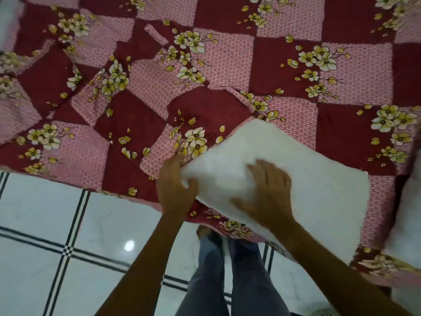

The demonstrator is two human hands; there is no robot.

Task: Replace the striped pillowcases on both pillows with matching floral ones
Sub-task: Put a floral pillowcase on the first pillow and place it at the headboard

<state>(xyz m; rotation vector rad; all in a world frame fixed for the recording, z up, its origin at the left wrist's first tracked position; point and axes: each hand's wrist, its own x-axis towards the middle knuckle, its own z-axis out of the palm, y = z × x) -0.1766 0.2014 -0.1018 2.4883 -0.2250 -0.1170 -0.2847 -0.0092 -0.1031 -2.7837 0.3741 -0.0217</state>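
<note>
Gripped corner of bare white pillow [296, 179] with left hand [176, 189], pressed right hand [267, 195] flat, fingers spread, over floral patchwork bedsheet [353, 67]; rumpled floral pillowcase [200, 110] just beyond, 2nd pillow [406, 215] at right.

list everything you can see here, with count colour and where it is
bare pillow: one, white, near edge of the bed, under both hands
second pillow: one, white, right edge of view, cut off, probably a pillow
bed sheet: one, maroon and pink checks with yellow-white flowers, fills the upper view
loose fabric: count unclear, same floral print, rumpled on the sheet left of centre
floor tiles: many, white with black lines, lower left
legs: two, blue-grey trousers, bottom centre
left hand: one, fingers gripping the bare pillow's left corner
right hand: one, flat on top of the bare pillow
</note>
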